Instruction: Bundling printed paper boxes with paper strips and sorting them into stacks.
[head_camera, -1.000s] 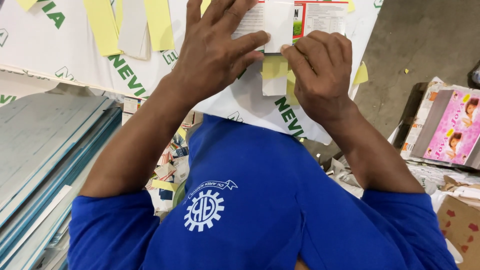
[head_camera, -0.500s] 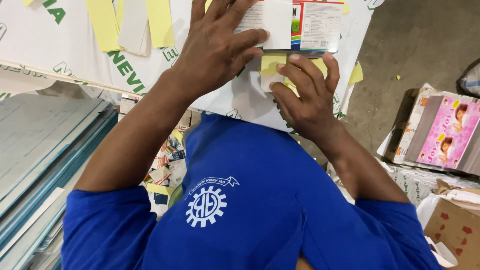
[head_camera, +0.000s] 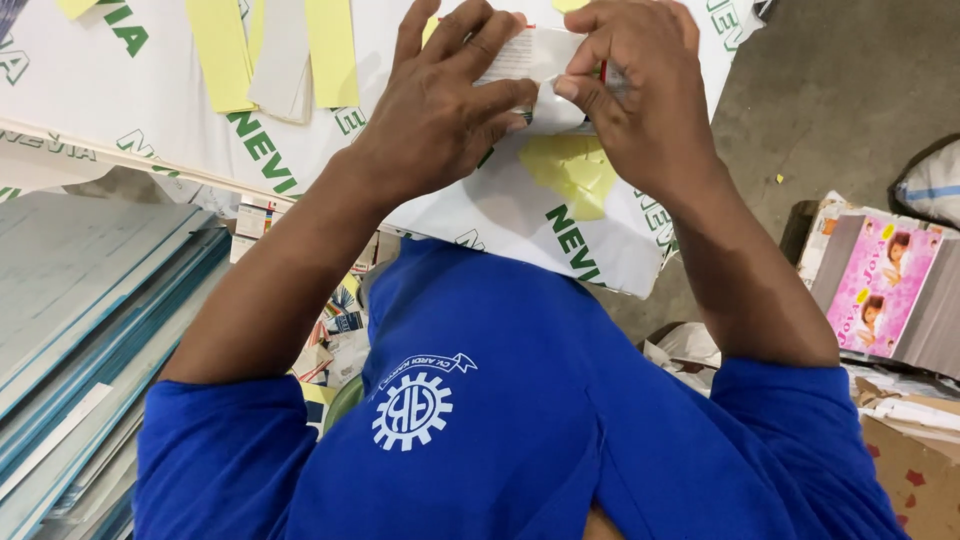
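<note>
My left hand (head_camera: 440, 105) lies flat on a small white printed carton (head_camera: 528, 62), pinning it to the white sheet (head_camera: 120, 100) with green lettering that covers the work surface. My right hand (head_camera: 635, 95) pinches the carton's near edge between thumb and fingers, beside the left fingertips. Most of the carton is hidden under both hands. A crumpled yellow paper strip (head_camera: 575, 170) lies on the sheet just below the hands.
Yellow strips (head_camera: 222, 50) and a grey strip (head_camera: 283, 65) lie on the sheet at the upper left. Stacked grey-blue boards (head_camera: 80, 310) sit on the left. Pink printed cartons (head_camera: 880, 290) and cardboard rest on the concrete floor (head_camera: 840, 100) at right.
My right hand has risen from below the carton onto its edge, closing in on my left fingertips. The carton's colourful face, visible half a second ago, is now covered.
</note>
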